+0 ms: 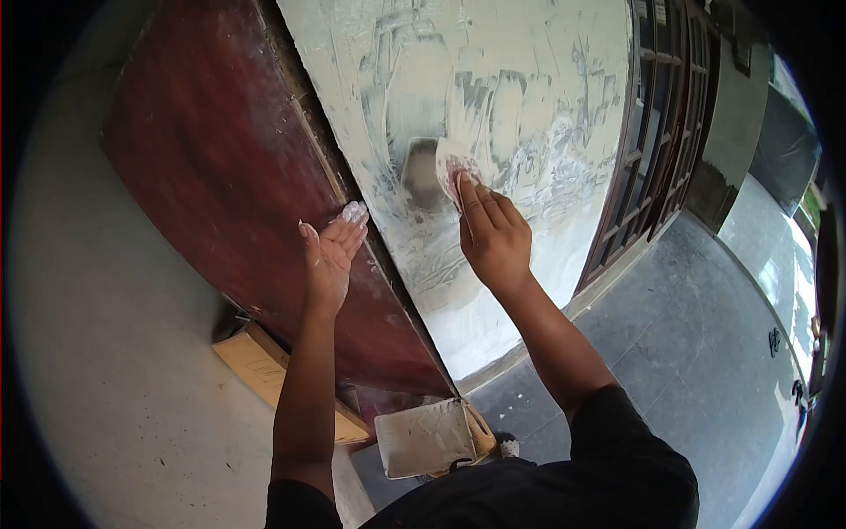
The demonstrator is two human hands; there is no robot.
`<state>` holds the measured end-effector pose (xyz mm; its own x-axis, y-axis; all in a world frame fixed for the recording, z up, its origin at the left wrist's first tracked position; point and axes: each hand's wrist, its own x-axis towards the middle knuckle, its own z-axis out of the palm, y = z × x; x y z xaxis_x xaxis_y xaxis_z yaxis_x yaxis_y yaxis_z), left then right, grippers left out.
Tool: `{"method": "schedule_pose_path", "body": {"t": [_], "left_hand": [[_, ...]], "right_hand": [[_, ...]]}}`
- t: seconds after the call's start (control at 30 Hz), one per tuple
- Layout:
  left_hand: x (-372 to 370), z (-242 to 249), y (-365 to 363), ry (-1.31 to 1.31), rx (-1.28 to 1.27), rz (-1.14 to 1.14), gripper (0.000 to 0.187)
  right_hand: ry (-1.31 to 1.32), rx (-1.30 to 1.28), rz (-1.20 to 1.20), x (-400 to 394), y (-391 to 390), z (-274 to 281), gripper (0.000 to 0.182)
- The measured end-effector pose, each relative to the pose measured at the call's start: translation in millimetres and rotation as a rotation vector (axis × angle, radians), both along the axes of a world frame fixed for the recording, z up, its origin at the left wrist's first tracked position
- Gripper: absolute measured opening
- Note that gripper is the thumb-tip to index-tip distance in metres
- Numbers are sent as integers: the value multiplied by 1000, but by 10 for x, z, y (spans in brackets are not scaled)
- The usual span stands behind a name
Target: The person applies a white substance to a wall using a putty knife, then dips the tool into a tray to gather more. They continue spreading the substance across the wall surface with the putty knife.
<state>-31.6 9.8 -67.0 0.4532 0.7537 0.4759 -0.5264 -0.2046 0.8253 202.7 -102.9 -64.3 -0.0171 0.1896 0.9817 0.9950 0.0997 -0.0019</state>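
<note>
My right hand (495,234) is closed on a flat putty scraper (456,167) smeared with white paste. Its blade lies against the wall (529,176), which carries streaky patches of pale putty over grey. Just left of the scraper is a darker grey smooth patch (423,172). My left hand (331,256) is held palm up with the fingers stretched out, in front of the dark red door (211,167). White putty (354,212) clings to its fingertips, and some is on the thumb.
Below, near my body, stands a putty-stained tray (425,438). A yellowish board or box (256,363) leans by the door's foot. To the right are a brown-framed window (648,132) and a grey floor (670,309) with small white crumbs (511,406).
</note>
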Motion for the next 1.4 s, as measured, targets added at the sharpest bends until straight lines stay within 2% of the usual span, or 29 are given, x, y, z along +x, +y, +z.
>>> {"method": "schedule_pose_path", "body": {"t": [0.07, 0.1, 0.17, 0.33, 0.43, 0.47, 0.6, 0.67, 0.73, 0.83, 0.97, 1.03, 1.07, 1.2, 1.3, 1.4], "left_hand": [[11, 14, -9, 3, 11, -10, 94], [24, 17, -31, 2, 6, 7, 94], [30, 11, -58, 2, -2, 23, 94], [38, -10, -54, 26, 8, 48, 91], [55, 14, -84, 42, 11, 64, 90], [54, 15, -76, 42, 12, 65, 90], [33, -8, -75, 53, 37, 38, 92], [31, -4, -63, 47, 38, 37, 92], [35, -19, -61, 44, 25, 49, 93], [62, 0, -125, 49, -8, 103, 91], [61, -40, -120, 41, 29, 112, 92], [65, -30, -125, 59, 24, 109, 89], [61, -35, -125, 61, 23, 109, 89], [64, -69, -80, 30, 38, 99, 88], [64, -88, -82, 48, 53, 117, 88], [60, -97, -85, 68, 65, 137, 87]], "right_hand": [[-5, 26, -78, 101, 208, 173, 47], [0, 28, -80, 50, 314, 81, 47], [-140, -161, -132, -91, 550, -262, 47], [-130, -281, 35, -349, 179, -750, 47], [-3, -314, 178, -301, -138, -562, 46], [3, -183, 154, -235, -149, -398, 46], [68, 68, -17, 222, 89, 387, 50], [25, 96, -82, 366, 337, 600, 51], [-65, 10, -127, 275, 559, 486, 51], [-240, -97, -119, -42, 585, -115, 51], [-111, -273, 143, -253, 60, -552, 50], [-39, -218, 172, -129, -32, -284, 51], [-47, -123, 112, -38, -46, -45, 45], [-12, 198, -133, 381, 300, 750, 46], [-117, 80, -144, 320, 586, 710, 46], [-232, -27, -61, 14, 510, 210, 49]]}}
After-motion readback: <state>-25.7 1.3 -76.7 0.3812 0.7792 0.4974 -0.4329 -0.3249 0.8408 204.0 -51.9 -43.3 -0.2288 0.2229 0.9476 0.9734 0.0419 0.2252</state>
